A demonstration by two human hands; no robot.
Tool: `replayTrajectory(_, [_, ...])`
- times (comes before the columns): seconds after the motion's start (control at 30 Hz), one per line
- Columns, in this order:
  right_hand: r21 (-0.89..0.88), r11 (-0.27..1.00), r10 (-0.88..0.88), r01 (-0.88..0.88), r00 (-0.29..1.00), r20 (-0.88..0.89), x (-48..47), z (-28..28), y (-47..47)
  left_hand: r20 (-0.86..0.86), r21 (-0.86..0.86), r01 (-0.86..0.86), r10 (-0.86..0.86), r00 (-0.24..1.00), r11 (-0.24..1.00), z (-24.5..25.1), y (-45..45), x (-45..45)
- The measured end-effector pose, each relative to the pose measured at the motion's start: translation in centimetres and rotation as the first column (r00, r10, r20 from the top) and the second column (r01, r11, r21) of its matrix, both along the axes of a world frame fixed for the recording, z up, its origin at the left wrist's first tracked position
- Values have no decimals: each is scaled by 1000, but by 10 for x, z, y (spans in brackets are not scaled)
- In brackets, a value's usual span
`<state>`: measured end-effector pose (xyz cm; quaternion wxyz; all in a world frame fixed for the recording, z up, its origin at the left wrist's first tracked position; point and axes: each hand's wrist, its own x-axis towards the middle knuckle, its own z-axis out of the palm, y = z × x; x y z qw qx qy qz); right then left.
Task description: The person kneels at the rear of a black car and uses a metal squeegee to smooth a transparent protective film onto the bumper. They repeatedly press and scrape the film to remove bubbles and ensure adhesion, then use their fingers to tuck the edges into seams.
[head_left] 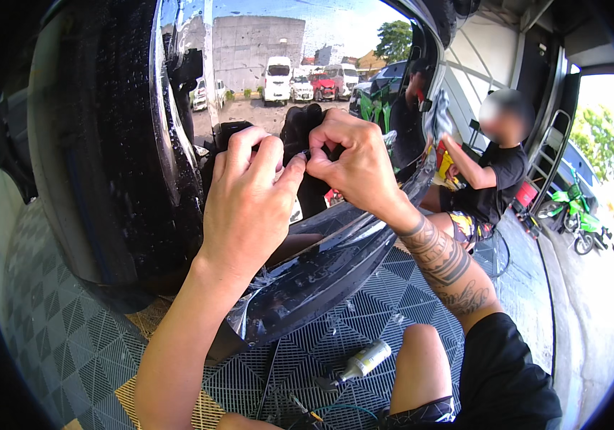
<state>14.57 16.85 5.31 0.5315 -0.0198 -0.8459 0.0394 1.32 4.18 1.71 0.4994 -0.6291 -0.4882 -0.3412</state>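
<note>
My left hand (250, 199) rests against a glossy black car body panel (248, 64), its fingers bent and its thumb reaching to the right. The right hand (358, 161) meets it there, thumb and forefinger pinched round a tiny dark bit (307, 153) too small to name. What lies under the left fingers is hidden. Below both hands runs the panel's curved lower edge (328, 279), wet-looking and glossy. Wrinkled clear film (240, 317) hangs at its left corner.
A spray bottle (366, 359) lies on the grey grid floor tiles (425, 301) beside my knee (422, 355). To the right a seated person (500, 172) holds a cloth (440, 115) against the car. Beyond stand a step ladder (551, 145) and a green motorcycle (573, 207).
</note>
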Motion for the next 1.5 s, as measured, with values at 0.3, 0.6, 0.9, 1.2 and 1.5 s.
replayTrajectory(0.3, [-133,985,-125,109,984,-123,14,14,9,7,-12,0,0,1000,1000,-1,0,-2])
replayTrajectory(0.6, [348,884,-297,312,950,-99,9,-10,-12,11,-8,1,-1,1000,1000,0,0,0])
replayTrajectory(0.9, [298,874,-400,384,917,-9,7,0,-20,-1,-1,-12,12,1000,1000,1,0,1])
replayTrajectory(1.2, [507,765,-462,396,887,3,2,12,-17,-6,2,-12,12,1000,1000,2,2,-1])
replayTrajectory(1.5, [511,825,-311,240,949,58,5,17,-7,-16,5,-17,17,1000,1000,4,-1,2])
